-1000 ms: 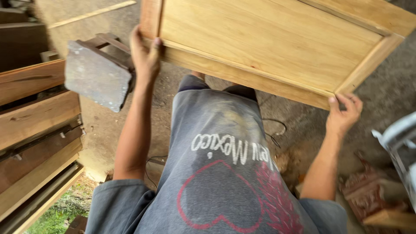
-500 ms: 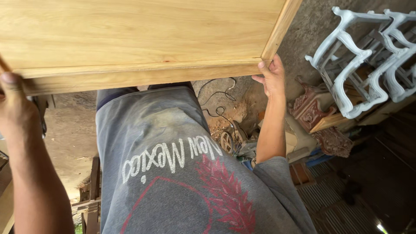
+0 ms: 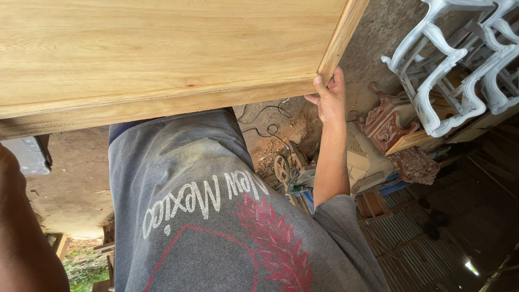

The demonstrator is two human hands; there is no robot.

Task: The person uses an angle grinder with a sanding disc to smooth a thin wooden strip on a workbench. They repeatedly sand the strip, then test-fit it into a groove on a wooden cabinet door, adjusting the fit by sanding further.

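Bare concrete floor [image 3: 75, 189] carries everything, dusty, grey-brown. At 12 o'clock a black cable [image 3: 265, 121] loops over reddish sawdust [image 3: 270, 151] on it. Around 1 o'clock a small machine with a pulley wheel [image 3: 284, 167]. At 2 o'clock dark carved wooden pieces [image 3: 403, 146] stand on the floor, white carved chair frames [image 3: 448, 70] stacked just beyond. Grass patch [image 3: 81, 267] at 7 o'clock.

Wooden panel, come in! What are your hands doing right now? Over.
Right hand grips the wooden panel at its lower corner. Left hand out of view, only the forearm shows. White carved chair frames stacked close on the right.
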